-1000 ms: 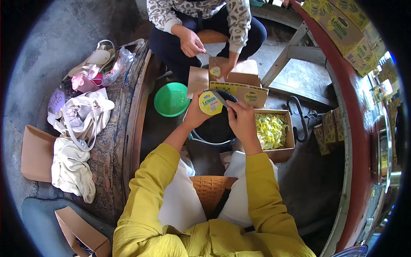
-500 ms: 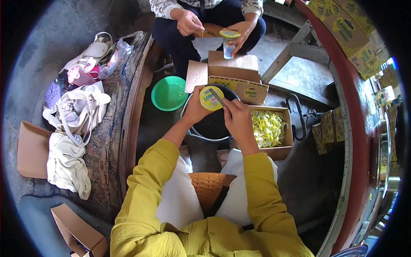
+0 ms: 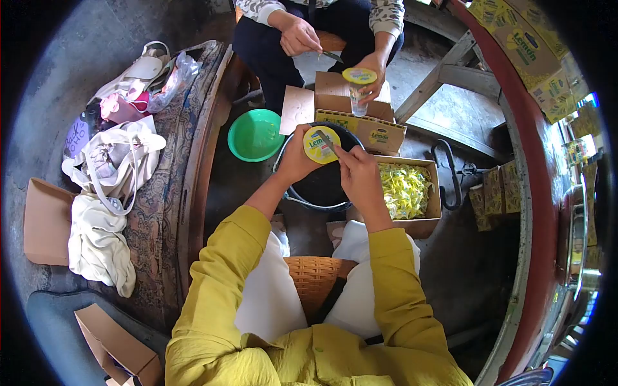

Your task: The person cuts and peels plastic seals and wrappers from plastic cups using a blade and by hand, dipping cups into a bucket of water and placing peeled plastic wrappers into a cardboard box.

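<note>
My left hand [image 3: 295, 159] is wrapped round a drink cup [image 3: 315, 148] whose yellow lid, printed "Lemon", faces up at me. In my right hand [image 3: 360, 179] is a small knife [image 3: 326, 138], its flat blade lying across the lid. Most of the cup's body is hidden beneath the lid and my fingers. Both hands are above a dark bucket [image 3: 315, 193] with a thin handle. Right of the bucket, a carton [image 3: 421, 228] holds many small yellow packets [image 3: 404, 192].
Opposite me a seated person holds a similar lemon cup [image 3: 358, 90] and a thin blade [image 3: 332, 56]. Before them stands an open lemon carton [image 3: 380, 137]. A green basin [image 3: 255, 135] is left of the bucket. Bags [image 3: 122, 161] lie on a patterned bench [image 3: 161, 244].
The other person's cup has come lower, over the open carton, and their blade now shows clearly. My hands keep nearly the same hold, with the knife still on the lid.
</note>
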